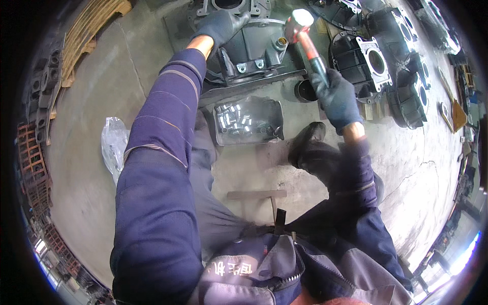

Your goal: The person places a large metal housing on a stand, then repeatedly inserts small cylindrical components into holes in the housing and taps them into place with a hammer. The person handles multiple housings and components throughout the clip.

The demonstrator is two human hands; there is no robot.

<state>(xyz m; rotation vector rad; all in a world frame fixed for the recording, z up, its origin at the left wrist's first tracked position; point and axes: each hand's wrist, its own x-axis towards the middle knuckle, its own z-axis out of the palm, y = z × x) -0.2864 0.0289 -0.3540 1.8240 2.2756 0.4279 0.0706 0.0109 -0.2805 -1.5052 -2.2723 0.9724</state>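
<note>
My right hand (337, 99), in a dark glove, is closed round the dark grip of a hammer (308, 47) with a red shaft and a pale, worn face on its head. The hammer is raised to the right of a large dark metal casting (250, 47). On the casting's far part rests my left hand (219, 25), also gloved; its fingers lie along the metal near a round opening. A short pipe stub with a brass-coloured ring (280, 43) sticks up from the casting's right side. Whether the left fingers grip anything small cannot be made out.
A dark tray (248, 138) of small silvery metal sleeves (235, 118) sits on the floor between my feet and the casting. Several similar castings (373, 63) stand to the right. Beside my left arm lies a clear plastic bag (114, 142). A wooden pallet (84, 38) is far left.
</note>
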